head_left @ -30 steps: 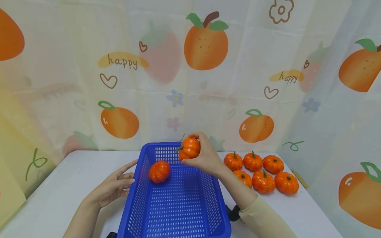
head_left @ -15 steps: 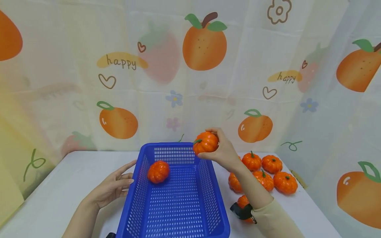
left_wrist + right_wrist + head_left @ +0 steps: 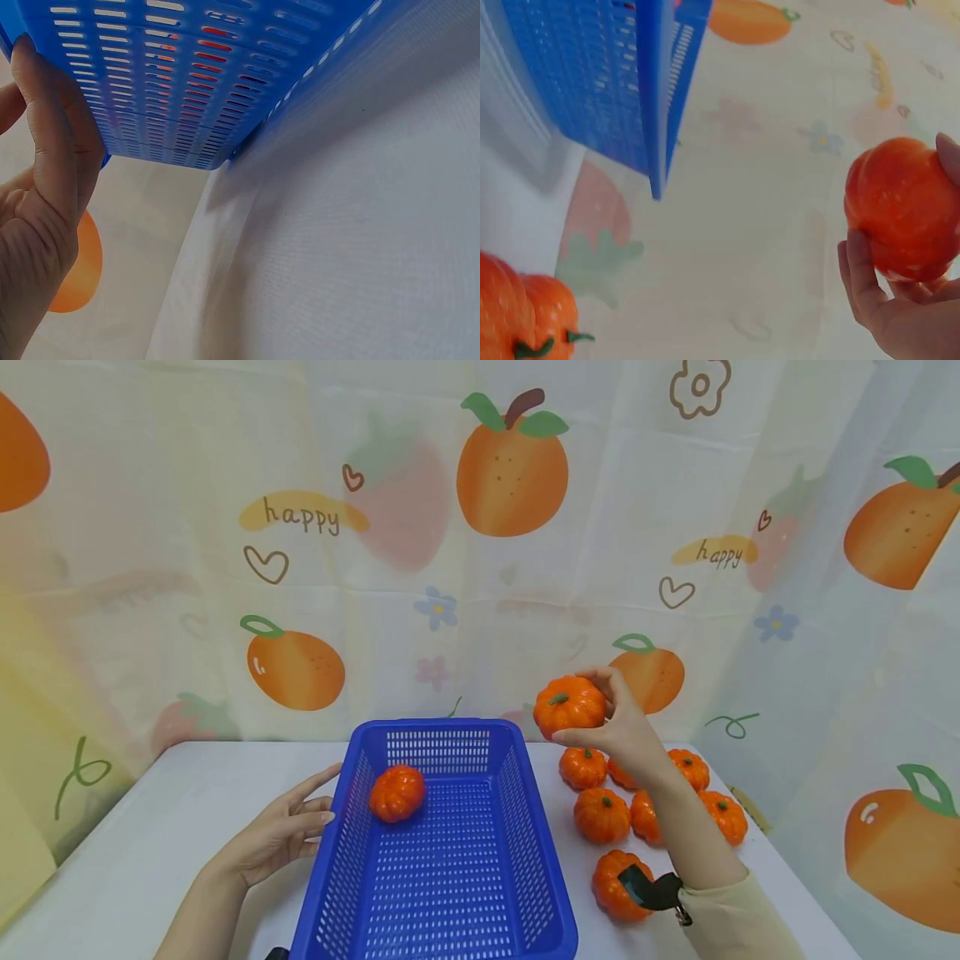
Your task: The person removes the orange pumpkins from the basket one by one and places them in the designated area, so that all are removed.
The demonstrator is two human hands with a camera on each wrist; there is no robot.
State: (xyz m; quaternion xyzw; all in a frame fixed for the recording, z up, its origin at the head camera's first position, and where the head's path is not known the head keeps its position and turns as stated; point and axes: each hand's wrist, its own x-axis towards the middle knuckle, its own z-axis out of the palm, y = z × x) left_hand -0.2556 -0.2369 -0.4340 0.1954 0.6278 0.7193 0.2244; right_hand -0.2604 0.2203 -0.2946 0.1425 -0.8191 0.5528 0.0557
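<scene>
My right hand [image 3: 626, 731] grips a small orange pumpkin [image 3: 567, 708] with a green stem, held in the air to the right of the blue basket [image 3: 442, 877]. In the right wrist view, fingers and thumb wrap around this pumpkin [image 3: 904, 206] at the right edge. A second pumpkin [image 3: 397, 793] lies inside the basket, near its far left corner. My left hand [image 3: 273, 831] rests with loosely bent fingers against the basket's left side. The left wrist view shows those fingers [image 3: 52, 142] touching the slotted wall [image 3: 172, 82].
Several more pumpkins [image 3: 602, 816] stand on the white table [image 3: 150, 860] right of the basket, partly hidden by my right forearm. One pumpkin [image 3: 618, 885] sits closer, behind a black wrist strap [image 3: 651, 889]. A fruit-printed curtain [image 3: 420, 635] hangs behind the table.
My right hand has carried the pumpkin from above the basket to the right, beyond its rim, and slightly upward. The left hand and the pumpkin in the basket have stayed put.
</scene>
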